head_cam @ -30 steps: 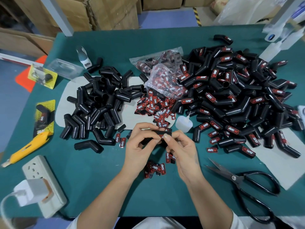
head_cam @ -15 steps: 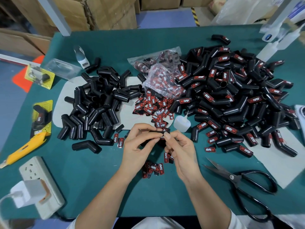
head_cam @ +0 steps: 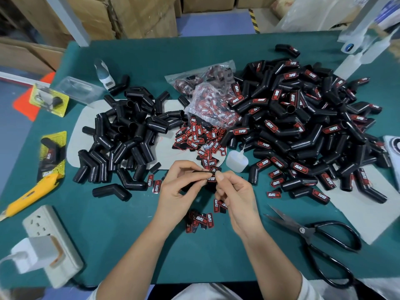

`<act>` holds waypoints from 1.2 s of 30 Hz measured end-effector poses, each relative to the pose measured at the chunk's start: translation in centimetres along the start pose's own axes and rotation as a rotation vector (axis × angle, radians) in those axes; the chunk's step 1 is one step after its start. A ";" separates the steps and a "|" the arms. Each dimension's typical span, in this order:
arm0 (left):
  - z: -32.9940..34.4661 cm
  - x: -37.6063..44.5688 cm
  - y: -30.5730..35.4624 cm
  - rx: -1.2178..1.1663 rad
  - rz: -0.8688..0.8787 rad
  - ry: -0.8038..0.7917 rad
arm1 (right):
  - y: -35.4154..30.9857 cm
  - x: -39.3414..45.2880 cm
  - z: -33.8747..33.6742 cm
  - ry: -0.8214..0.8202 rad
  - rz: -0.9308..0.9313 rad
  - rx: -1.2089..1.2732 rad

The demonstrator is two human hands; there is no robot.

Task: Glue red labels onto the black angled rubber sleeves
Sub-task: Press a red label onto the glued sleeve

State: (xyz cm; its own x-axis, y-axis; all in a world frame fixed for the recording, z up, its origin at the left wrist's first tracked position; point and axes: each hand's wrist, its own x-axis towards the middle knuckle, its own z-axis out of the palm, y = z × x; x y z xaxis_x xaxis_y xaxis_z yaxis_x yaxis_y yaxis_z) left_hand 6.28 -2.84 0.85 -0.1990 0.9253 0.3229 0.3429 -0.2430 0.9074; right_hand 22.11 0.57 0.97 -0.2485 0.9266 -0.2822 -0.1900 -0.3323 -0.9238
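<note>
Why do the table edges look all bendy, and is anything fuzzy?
Head view: the wide-angle lens curves the green table edges; the hands, left hand and right hand, look fairly sharp; the charger and glue bottles in the corners smear.

Green table [head_cam: 216,256], cardboard boxes [head_cam: 138,16] — blue floor [head_cam: 214,24]

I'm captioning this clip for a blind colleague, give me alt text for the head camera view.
Two hands, left hand and right hand, hold a black angled sleeve and press a red label onto it above a green table. Unlabeled sleeves lie left, labeled sleeves right, scissors nearby.
</note>
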 end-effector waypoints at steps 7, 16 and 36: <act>-0.2 0.0 -0.1 -0.030 -0.032 0.015 | 0.2 0.1 0.0 -0.007 -0.009 -0.028; -0.3 -0.1 -0.2 -0.053 -0.070 0.013 | 0.3 -0.1 0.3 0.007 -0.175 -0.227; -0.5 0.1 -0.1 -0.004 -0.051 -0.003 | 0.1 -0.1 0.3 -0.006 -0.156 -0.226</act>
State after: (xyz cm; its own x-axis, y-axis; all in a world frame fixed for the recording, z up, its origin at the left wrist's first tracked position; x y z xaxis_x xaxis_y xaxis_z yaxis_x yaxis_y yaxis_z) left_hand 5.79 -2.86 0.88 -0.2129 0.9374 0.2754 0.3284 -0.1968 0.9238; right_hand 21.85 0.35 0.98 -0.2382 0.9624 -0.1306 -0.0095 -0.1368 -0.9906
